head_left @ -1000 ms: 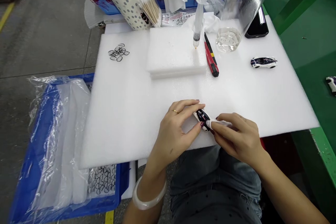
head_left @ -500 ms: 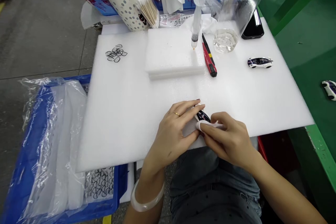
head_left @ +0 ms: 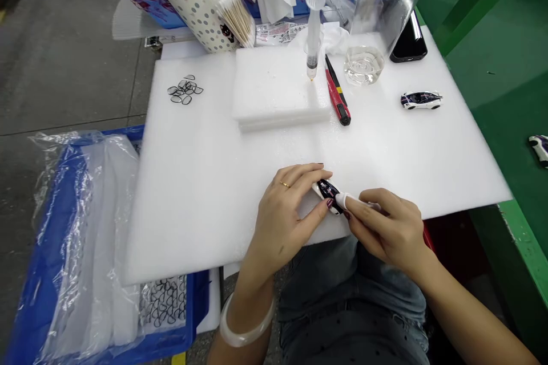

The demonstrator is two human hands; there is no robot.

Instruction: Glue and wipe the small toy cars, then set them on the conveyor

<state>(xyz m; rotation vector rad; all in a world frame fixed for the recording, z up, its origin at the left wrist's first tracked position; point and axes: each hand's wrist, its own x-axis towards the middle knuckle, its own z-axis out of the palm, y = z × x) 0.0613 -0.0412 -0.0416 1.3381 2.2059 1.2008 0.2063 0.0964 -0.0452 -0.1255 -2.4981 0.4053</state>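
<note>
A small white and dark toy car (head_left: 329, 189) rests on the white foam board (head_left: 192, 194) near its front edge. My left hand (head_left: 289, 205) grips the car between its thumb and fingers, from the left side. White cloth (head_left: 342, 199) covers a fingertip of my right hand (head_left: 387, 228), and its fingers pinch the rest of the cloth. The covered fingertip touches the rear right part of the car. Farther right on the board sits a second toy car (head_left: 422, 100), with no hand on it.
Behind the hands are a foam block (head_left: 278, 82), a syringe (head_left: 313, 34), a red cutter (head_left: 337, 94), a clear cup (head_left: 363, 65) and a phone (head_left: 411, 43). Several black rings (head_left: 185, 89) lie left. A blue crate (head_left: 51, 228) stands lower left.
My right hand has moved slightly right with the cloth, showing more of the car. My left thumb has moved up onto the car's side. The whole view has shifted slightly.
</note>
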